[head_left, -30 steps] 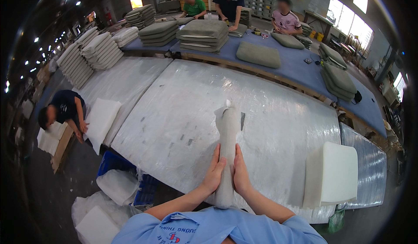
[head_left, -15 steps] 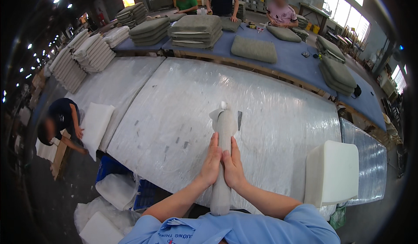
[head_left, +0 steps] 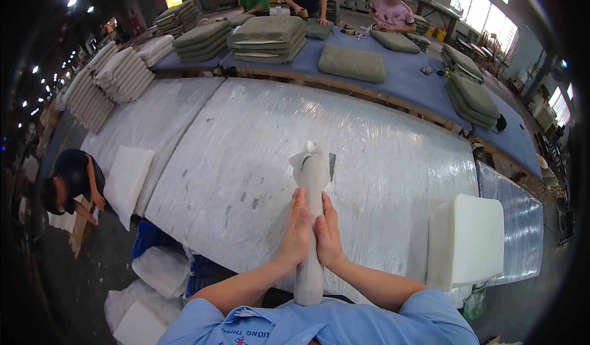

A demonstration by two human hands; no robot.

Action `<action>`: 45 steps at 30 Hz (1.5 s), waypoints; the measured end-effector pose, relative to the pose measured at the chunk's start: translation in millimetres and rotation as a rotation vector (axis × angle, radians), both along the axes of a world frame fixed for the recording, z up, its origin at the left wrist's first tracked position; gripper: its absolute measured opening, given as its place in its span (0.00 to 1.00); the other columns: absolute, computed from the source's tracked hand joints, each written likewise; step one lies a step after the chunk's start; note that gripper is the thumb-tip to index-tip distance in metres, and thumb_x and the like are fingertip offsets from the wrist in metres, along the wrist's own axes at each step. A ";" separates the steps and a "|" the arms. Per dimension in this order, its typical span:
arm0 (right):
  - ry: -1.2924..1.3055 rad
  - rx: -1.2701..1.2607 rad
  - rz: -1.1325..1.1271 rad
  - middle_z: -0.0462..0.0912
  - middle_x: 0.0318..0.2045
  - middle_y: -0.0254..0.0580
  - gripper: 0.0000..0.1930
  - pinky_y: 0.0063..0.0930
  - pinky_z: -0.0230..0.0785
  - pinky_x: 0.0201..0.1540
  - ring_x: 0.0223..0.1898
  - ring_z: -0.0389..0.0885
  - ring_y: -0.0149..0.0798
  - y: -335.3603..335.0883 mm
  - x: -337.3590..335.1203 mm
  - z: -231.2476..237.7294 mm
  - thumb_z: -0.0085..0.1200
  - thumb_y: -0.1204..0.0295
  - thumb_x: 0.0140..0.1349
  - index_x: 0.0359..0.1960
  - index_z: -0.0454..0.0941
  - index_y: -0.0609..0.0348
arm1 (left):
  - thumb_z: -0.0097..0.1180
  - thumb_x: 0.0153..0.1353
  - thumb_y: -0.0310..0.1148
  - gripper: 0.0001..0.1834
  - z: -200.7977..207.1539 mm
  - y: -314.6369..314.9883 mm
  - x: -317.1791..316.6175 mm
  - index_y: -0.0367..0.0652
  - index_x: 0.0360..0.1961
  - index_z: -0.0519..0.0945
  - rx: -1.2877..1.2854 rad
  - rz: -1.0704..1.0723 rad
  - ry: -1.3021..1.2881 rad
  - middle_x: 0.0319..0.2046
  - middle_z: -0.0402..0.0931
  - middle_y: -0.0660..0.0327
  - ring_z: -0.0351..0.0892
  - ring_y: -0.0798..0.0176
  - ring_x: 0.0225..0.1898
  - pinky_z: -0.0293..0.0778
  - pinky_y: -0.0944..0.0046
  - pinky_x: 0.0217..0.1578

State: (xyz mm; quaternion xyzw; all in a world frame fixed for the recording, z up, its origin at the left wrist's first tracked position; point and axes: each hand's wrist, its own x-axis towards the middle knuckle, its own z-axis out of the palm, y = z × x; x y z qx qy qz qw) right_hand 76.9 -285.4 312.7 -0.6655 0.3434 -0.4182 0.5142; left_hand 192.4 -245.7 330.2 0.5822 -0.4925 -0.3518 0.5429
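Note:
A long grey fabric roll stretches away from my chest over the plastic-wrapped table. White material and a loose flap stick out at its far end. My left hand presses flat along its left side, fingers stretched forward. Against the right side lies my right hand, its fingers straight and its thumb on top. The roll is held between both palms, its near end close to my shirt.
A white foam block stands at the table's right end. Beyond, a blue-topped table bears stacks of grey-green cushions, with three people behind it. At left, a person bends beside a white foam sheet. A blue crate sits below.
My hands stay pressed on the roll with little change. The person at left has drawn a hand back from the foam sheet. My view has shifted slightly.

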 end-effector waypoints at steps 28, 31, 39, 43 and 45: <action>-0.167 0.188 0.067 0.49 0.80 0.56 0.39 0.43 0.39 0.81 0.81 0.46 0.51 -39.2 19.3 30.8 0.27 0.45 0.82 0.82 0.45 0.64 | 0.20 0.80 0.65 0.46 13.2 -43.5 8.0 0.38 0.83 0.43 0.061 0.012 0.207 0.83 0.39 0.48 0.35 0.50 0.84 0.35 0.55 0.80; -0.021 0.150 0.047 0.51 0.78 0.60 0.37 0.45 0.40 0.81 0.80 0.48 0.55 -35.6 0.8 26.7 0.28 0.49 0.83 0.81 0.46 0.67 | 0.19 0.81 0.64 0.45 4.9 -24.7 -0.9 0.38 0.83 0.42 0.044 -0.028 0.109 0.84 0.38 0.48 0.35 0.50 0.84 0.34 0.54 0.80; -0.066 -0.022 -0.023 0.52 0.78 0.62 0.37 0.47 0.41 0.81 0.80 0.49 0.59 -16.2 -2.6 3.9 0.31 0.51 0.82 0.80 0.48 0.68 | 0.24 0.83 0.58 0.42 14.5 -13.2 -26.7 0.32 0.82 0.42 0.032 0.016 -0.043 0.82 0.39 0.40 0.33 0.41 0.84 0.35 0.47 0.80; -0.019 -0.098 -0.023 0.53 0.78 0.62 0.36 0.47 0.41 0.80 0.79 0.50 0.58 -18.4 -5.8 2.2 0.31 0.51 0.82 0.80 0.49 0.68 | 0.25 0.83 0.56 0.42 14.0 -13.5 -26.1 0.32 0.82 0.43 0.033 0.029 -0.020 0.82 0.39 0.40 0.32 0.41 0.84 0.35 0.47 0.80; -0.001 -0.052 -0.002 0.52 0.78 0.63 0.37 0.47 0.41 0.80 0.79 0.50 0.58 -17.7 -11.0 6.5 0.31 0.51 0.82 0.80 0.48 0.68 | 0.25 0.83 0.56 0.42 13.9 -7.6 -28.0 0.31 0.82 0.43 0.029 0.016 0.015 0.82 0.38 0.40 0.32 0.41 0.84 0.35 0.47 0.80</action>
